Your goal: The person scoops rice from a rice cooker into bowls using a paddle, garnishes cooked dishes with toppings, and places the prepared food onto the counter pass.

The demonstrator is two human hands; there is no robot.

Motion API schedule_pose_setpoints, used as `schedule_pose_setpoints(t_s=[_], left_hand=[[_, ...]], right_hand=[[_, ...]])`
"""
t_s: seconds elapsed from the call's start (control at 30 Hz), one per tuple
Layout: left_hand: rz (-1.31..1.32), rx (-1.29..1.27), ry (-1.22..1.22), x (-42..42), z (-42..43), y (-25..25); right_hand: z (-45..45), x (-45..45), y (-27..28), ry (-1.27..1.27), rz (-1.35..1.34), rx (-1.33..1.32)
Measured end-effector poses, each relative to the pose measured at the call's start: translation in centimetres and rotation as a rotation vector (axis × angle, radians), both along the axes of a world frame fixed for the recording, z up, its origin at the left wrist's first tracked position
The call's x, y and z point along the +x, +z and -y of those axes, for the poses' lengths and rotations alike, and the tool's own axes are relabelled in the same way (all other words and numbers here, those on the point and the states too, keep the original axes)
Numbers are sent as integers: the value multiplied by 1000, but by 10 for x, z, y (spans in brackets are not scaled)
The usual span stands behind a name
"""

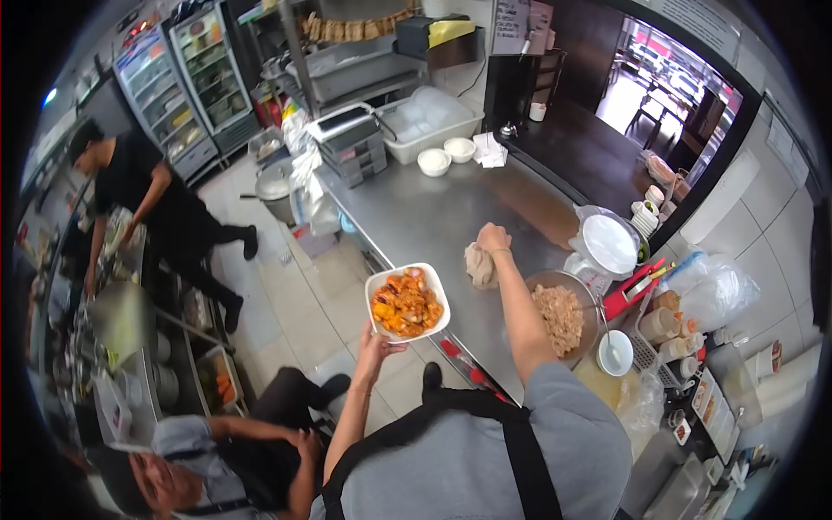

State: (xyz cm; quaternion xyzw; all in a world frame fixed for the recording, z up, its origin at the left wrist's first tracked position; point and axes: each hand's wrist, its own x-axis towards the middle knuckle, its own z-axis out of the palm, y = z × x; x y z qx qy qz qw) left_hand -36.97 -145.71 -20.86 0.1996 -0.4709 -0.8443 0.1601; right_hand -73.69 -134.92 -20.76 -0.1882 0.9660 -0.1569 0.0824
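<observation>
My left hand (379, 348) grips the near edge of a white square bowl (372, 286), holding it just off the counter's front edge. Orange-red saucy food (406, 303) in chunks fills the bowl. On the steel counter (399, 208), my right hand (494, 239) is closed at the top of a crumpled beige cloth (479, 265); its fingertips are partly hidden. Beside my right forearm stands a large metal bowl (592, 325) of pale, minced-looking food.
Two small white bowls (434, 163) and a tub with clear bags (425, 117) stand at the counter's far end. A scale (607, 247), red-handled utensils (628, 295) and sauce bottles (660, 325) line the right. One person (143, 191) works at left; another (234, 459) sits close behind.
</observation>
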Motion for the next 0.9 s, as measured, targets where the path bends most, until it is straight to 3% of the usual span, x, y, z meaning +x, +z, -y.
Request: schedule_pose_setpoints(t_s=[0.13,0.2,0.3,0.4,0.5,0.6,0.7,0.8,0.9], left_hand=[[26,-12,-214,-65,46,-31],[13,-7,-340,-96,68,-43],[89,-10,-455,-133,91,-52],[139,9,-603,-163,110,-48],[187,-16,-758,-191,133,-42],[204,-59,-869,-213,148,-34],[204,-57,-949,-223,157,-36],[225,-51,-994,-228,163,-33],[214,-32,-1023,-235,167,-34]], right_hand=[[9,-26,18,167,1,-21],[16,-52,-1,341,334,-245],[33,-57,-17,339,696,-394],[40,-54,-20,419,621,-564],[41,-47,-15,498,733,-728],[37,-46,-17,536,697,-719],[39,-40,-9,526,445,-532],[36,-46,0,522,361,-442],[24,-55,1,461,532,-607]])
